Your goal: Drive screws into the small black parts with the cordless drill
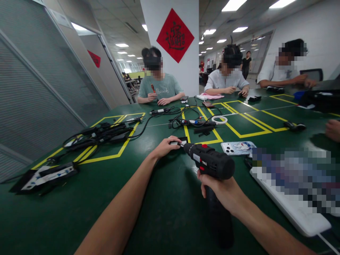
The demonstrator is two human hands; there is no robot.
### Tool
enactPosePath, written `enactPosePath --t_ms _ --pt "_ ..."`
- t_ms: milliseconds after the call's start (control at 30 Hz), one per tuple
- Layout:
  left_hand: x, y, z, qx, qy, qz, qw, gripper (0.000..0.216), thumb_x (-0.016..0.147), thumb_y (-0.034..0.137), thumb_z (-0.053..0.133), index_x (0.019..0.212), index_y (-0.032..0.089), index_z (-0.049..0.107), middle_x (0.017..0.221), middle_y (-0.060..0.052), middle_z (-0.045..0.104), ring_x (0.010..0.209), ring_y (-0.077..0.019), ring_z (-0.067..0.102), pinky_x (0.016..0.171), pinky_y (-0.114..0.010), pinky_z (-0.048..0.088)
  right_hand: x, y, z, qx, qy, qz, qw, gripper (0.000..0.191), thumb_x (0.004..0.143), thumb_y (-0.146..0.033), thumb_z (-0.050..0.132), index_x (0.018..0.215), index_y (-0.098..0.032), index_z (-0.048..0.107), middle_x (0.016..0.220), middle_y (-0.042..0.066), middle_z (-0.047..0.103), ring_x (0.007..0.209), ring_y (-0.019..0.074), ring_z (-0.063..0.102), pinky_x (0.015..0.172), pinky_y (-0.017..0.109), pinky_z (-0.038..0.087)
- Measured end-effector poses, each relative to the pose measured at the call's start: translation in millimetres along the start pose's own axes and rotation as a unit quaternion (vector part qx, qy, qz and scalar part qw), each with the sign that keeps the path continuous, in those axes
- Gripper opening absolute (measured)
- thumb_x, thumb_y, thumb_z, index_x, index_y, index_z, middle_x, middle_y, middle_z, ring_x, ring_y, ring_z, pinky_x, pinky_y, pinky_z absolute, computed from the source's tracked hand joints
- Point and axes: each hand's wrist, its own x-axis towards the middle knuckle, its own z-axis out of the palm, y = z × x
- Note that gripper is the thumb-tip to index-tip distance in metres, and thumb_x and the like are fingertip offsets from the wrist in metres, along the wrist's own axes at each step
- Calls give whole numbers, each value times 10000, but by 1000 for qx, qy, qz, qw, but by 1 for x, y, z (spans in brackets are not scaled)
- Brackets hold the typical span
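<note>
My right hand (217, 187) is wrapped round the grip of a black cordless drill (212, 161) with red switches. The drill lies level, its chuck and bit pointing left and away from me. At the bit's tip my left hand (166, 147) presses on a small dark flat piece (183, 141) with a pale strip, which lies on the green table (164, 198). My left fingers are closed at its edge, close to the bit. Whether the tip sits in a screw is too small to tell.
Black cables and adapters (106, 132) lie in a heap at left, beside a power strip (50, 175). More cables (191, 122) and a white ring (219, 120) sit ahead. A phone (237, 148) and a white device (289, 202) lie at right. Several people sit across the table.
</note>
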Motion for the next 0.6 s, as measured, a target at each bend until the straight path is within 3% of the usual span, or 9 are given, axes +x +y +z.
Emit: enactPosePath --t_ms 600 --pt "2 -4 0 6 -2 3 1000 299 676 316 649 955 216 686 1104 -36 578 1073 -222 510 998 -349 335 0 -1 1 16 0 5 1000 95 755 -230 517 820 -168 549 543 -30 563 495 100 516 539 221 403"
